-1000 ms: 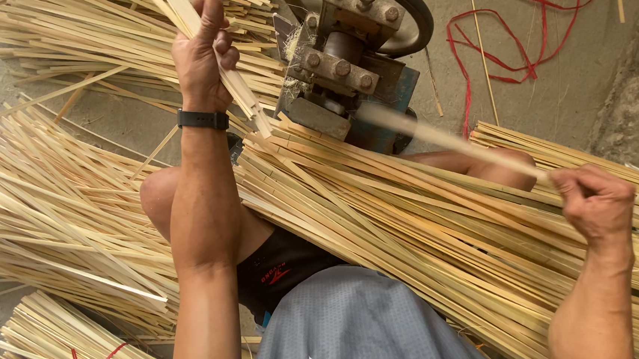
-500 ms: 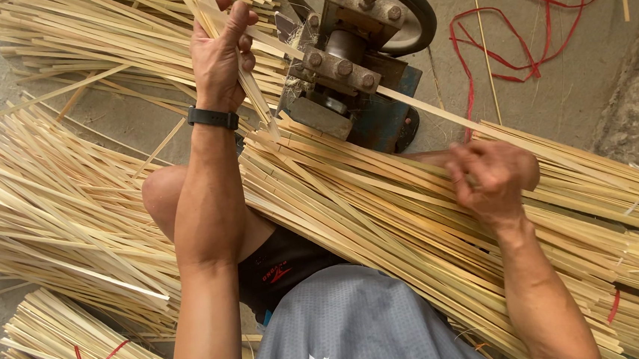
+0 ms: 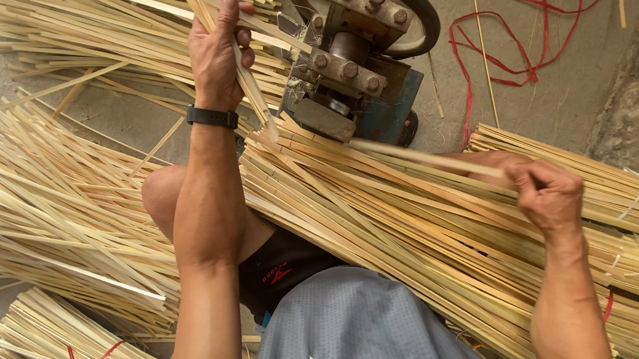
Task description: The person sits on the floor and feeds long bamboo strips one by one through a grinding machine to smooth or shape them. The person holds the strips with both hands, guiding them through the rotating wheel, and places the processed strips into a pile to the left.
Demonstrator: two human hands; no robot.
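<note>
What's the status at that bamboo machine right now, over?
Left hand grips split strips leaving the machine. Right hand pinches one bamboo strip at its inlet. Bundles across lap.

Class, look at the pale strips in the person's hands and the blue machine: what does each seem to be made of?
Strips: probably split bamboo or similar wood; pale, matt, fibrous, thin and flat. Machine: metal, judging by grey bolted plates and a chipped blue-painted base, with a dark ring, possibly rubber.

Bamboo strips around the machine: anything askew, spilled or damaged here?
Nothing looks damaged. Loose red cord lies tangled on the floor beyond the blue machine, and the left pile of strips fans out untidily, unlike the tied bundle.
</note>
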